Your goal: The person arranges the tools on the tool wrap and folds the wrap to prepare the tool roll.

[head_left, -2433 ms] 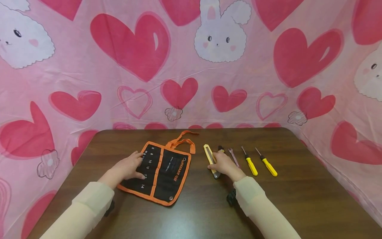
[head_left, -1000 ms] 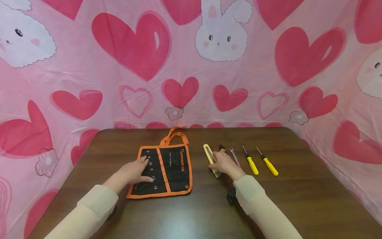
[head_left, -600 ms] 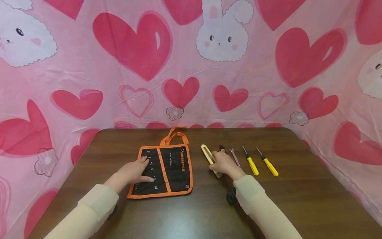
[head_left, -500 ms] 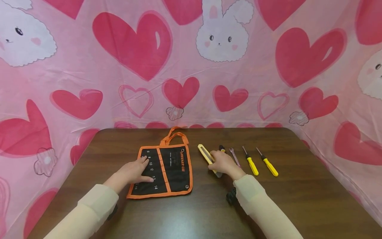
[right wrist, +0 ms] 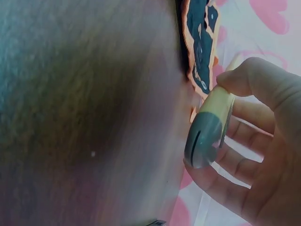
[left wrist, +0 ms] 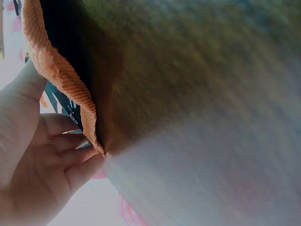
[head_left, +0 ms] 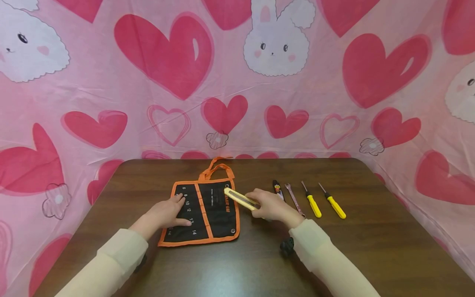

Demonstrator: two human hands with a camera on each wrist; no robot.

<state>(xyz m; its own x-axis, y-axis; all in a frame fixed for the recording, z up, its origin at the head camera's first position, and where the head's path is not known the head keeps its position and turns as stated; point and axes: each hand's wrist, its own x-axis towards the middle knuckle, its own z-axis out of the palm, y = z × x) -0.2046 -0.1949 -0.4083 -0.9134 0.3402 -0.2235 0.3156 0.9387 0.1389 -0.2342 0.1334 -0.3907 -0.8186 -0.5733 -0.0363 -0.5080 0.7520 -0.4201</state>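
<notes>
Head view: we find the left hand (head_left: 163,214) lying on the black, orange-edged pouch (head_left: 220,222), fingers extended, thumb apart, gripping nothing. The right hand (head_left: 272,206) pinches the yellow cutter (head_left: 242,199) between thumb and fingers; its front end reaches over the pouch, contact unclear. Beyond and right of that hand we record a black item (head_left: 276,186), a wrench (head_left: 292,196) and two screwdrivers (head_left: 312,201). Behind both hands hangs a pink cloth (head_left: 237,86).

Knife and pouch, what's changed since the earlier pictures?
The right hand has carried the knife leftward; in the head view its end now overlaps the pouch. The pouch has turned straighter under the left hand. The wrench and both screwdrivers lie as before.
</notes>
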